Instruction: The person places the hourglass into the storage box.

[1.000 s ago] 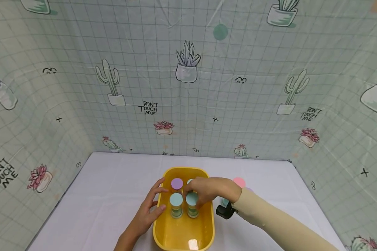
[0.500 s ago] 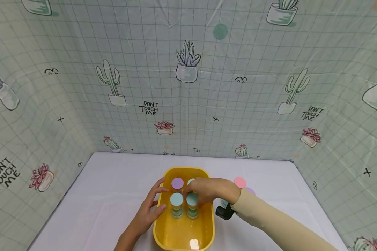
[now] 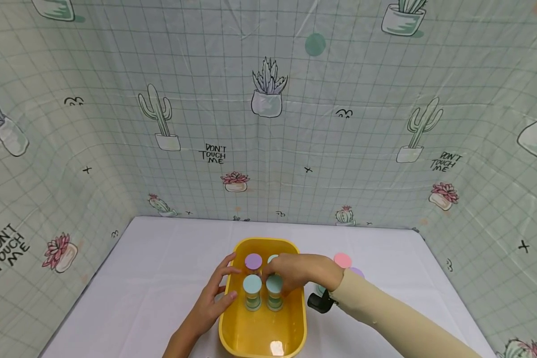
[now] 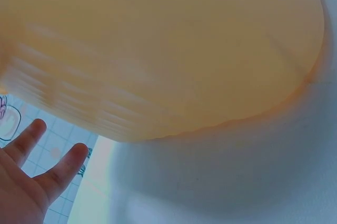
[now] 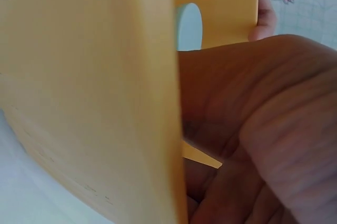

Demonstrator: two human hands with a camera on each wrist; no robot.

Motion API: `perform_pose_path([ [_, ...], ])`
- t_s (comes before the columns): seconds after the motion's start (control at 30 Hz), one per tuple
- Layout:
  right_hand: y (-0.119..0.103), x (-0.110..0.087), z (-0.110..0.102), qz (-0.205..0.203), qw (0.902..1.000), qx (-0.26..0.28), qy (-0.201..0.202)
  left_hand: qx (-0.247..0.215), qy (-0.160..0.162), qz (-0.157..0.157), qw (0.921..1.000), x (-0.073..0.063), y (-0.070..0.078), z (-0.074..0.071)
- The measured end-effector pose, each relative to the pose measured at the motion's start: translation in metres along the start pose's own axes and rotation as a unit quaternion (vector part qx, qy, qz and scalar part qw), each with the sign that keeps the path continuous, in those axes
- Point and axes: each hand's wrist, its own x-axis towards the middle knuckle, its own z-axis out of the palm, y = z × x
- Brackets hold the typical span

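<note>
Yellow tub (image 3: 255,335): on white table (image 3: 116,298), its walls probably keep the jars (image 3: 252,285) together.
Left hand (image 3: 207,304): fingers spread at left rim, for steadying, I judge.
Right hand (image 3: 294,271): seems gripping near-right jar (image 3: 275,284); fingertips are hidden.

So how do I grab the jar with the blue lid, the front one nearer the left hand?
Probably pinch the sides of its round blue lid from above, coming from the near end of the yellow tub. The jar stands upright, lid on top, with bare tub floor in front; a purple-lidded jar stands behind and the right hand is close on its right.
</note>
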Motion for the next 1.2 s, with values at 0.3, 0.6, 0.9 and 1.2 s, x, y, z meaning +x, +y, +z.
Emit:
perform_pose_path([
  [0.3, -0.001, -0.003, -0.001, 0.0, 0.9998, 0.016, 0.01, -0.006, 0.004, -0.004, 1.0, -0.002, -0.001, 0.001],
  [0.6, -0.005, -0.008, -0.008, 0.005, 0.9987, 0.044, 0.026, -0.006, 0.006, -0.009, 0.9999, -0.001, -0.002, 0.002],
  [0.9, 0.0, -0.025, -0.015, -0.001, 0.9892, 0.13, 0.068, -0.008, 0.007, -0.006, 0.9999, -0.001, -0.003, 0.001],
  [1.2, 0.024, -0.069, -0.011, -0.031, 0.9541, 0.195, 0.225, -0.009, 0.01, -0.016, 0.9998, 0.0, -0.002, 0.003],
])
